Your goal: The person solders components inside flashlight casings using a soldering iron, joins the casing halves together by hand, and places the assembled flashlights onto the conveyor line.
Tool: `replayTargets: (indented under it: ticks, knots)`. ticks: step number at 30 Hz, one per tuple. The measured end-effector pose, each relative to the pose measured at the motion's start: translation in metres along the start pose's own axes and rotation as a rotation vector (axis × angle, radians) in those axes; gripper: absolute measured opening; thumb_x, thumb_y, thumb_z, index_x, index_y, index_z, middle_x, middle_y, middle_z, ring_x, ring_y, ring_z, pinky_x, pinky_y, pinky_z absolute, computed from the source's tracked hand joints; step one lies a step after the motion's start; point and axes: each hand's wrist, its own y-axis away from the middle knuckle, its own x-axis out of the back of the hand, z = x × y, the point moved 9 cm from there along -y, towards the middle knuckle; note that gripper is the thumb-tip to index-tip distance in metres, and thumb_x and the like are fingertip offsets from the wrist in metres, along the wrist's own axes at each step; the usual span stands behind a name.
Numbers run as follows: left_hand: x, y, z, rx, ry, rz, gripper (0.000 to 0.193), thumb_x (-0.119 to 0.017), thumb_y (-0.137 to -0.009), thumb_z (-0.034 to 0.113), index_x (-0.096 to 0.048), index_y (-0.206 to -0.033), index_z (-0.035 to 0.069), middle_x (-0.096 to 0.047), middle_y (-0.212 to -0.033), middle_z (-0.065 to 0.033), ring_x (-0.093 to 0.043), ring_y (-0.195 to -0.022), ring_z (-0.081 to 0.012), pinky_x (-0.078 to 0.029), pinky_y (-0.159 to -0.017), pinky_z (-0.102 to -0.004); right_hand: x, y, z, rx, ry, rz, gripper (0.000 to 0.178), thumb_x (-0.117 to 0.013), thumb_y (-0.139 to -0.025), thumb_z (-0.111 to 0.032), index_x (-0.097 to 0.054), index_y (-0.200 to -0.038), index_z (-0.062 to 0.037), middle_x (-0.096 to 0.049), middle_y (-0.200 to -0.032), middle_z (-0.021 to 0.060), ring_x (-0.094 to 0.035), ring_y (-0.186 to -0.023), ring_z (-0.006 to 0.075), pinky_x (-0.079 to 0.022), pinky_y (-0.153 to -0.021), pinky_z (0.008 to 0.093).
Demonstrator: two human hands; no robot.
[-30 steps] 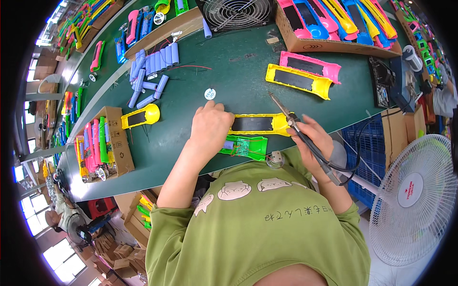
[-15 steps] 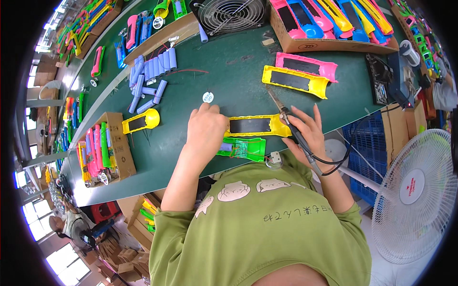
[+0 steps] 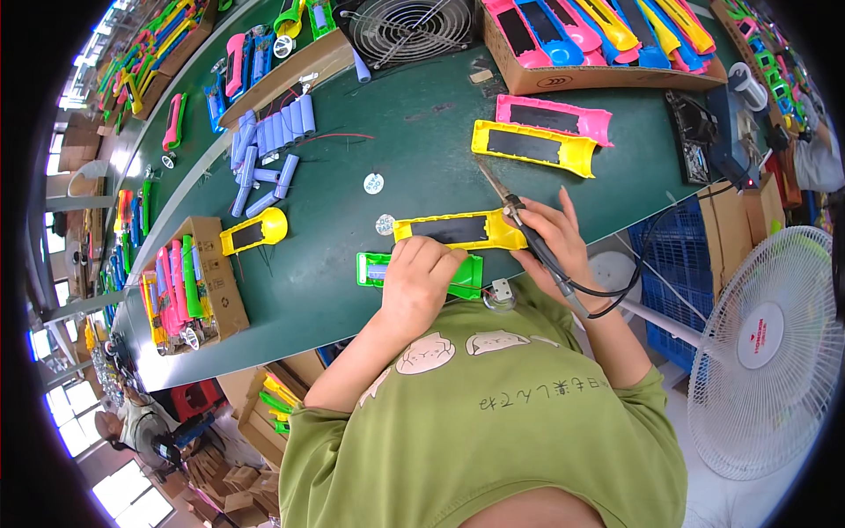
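In my right hand (image 3: 556, 236) I grip a soldering iron (image 3: 539, 242), its tip pointing away to the far left. My right fingers are beside the wide end of a yellow flashlight half-shell (image 3: 451, 230) with a dark panel. Nearer to me lies a green half-shell (image 3: 466, 280) holding a purple cell (image 3: 377, 271). My left hand (image 3: 415, 286) covers its middle, fingers curled and closed; what they pinch is hidden. A small lamp head (image 3: 500, 295) sits by the green shell's right end, with red wire near it. Two round white stickers (image 3: 374, 183) lie farther off on the table.
Several purple cells (image 3: 286, 121) with wires lie at the far left. Pink (image 3: 550, 116) and yellow half-shells lie beyond the iron. Cardboard boxes of shells stand at the back (image 3: 607, 81) and left (image 3: 220, 282). A white fan (image 3: 761, 352) stands at the right.
My left hand has moved right and nearer to me, from beside the yellow shell onto the green one. A second sticker, unseen before, now shows. My right hand keeps its hold on the iron.
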Motion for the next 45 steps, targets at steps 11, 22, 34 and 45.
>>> replayTargets:
  ticks: [11,22,34,45]
  knots:
    - [-0.018,-0.010,-0.041,0.348,-0.052,-0.160,0.006,-0.060,-0.070,0.003,-0.062,-0.076,0.005,-0.054,-0.071,-0.0103,-0.056,-0.066,-0.0276,-0.045,-0.060,-0.0358,0.020,-0.008,-0.017,0.139,-0.067,0.060,0.034,-0.071,-0.068,-0.009,-0.058,-0.099,-0.0060,-0.063,-0.093,0.0094,-0.061,-0.087,0.0246,-0.038,-0.094,0.0468]
    - [-0.023,-0.020,-0.038,0.300,-0.125,-0.301,0.005,-0.058,-0.072,0.005,-0.062,-0.074,0.006,-0.055,-0.071,-0.0106,-0.057,-0.065,-0.0281,-0.045,-0.060,-0.0379,0.001,0.025,0.052,-0.605,-0.989,0.229,0.020,-0.061,-0.079,0.000,-0.054,-0.096,0.0052,-0.061,-0.090,0.0126,-0.063,-0.071,0.0167,-0.053,-0.063,0.0261]
    - [-0.027,-0.021,-0.042,0.307,-0.159,-0.309,0.003,-0.059,-0.069,0.006,-0.062,-0.069,0.006,-0.055,-0.067,-0.0105,-0.056,-0.061,-0.0287,-0.044,-0.059,-0.0376,-0.016,0.027,0.053,-0.659,-0.952,0.204,0.019,-0.062,-0.077,0.000,-0.056,-0.095,0.0056,-0.061,-0.088,0.0119,-0.063,-0.072,0.0163,-0.053,-0.065,0.0258]
    - [-0.023,-0.022,-0.042,0.321,-0.129,-0.275,0.004,-0.060,-0.069,0.008,-0.064,-0.070,0.007,-0.056,-0.068,-0.0094,-0.057,-0.060,-0.0274,-0.045,-0.060,-0.0365,-0.008,0.028,0.041,-0.595,-0.922,0.230,0.016,-0.061,-0.079,-0.001,-0.055,-0.092,0.0055,-0.062,-0.085,0.0121,-0.064,-0.068,0.0170,-0.053,-0.058,0.0262]
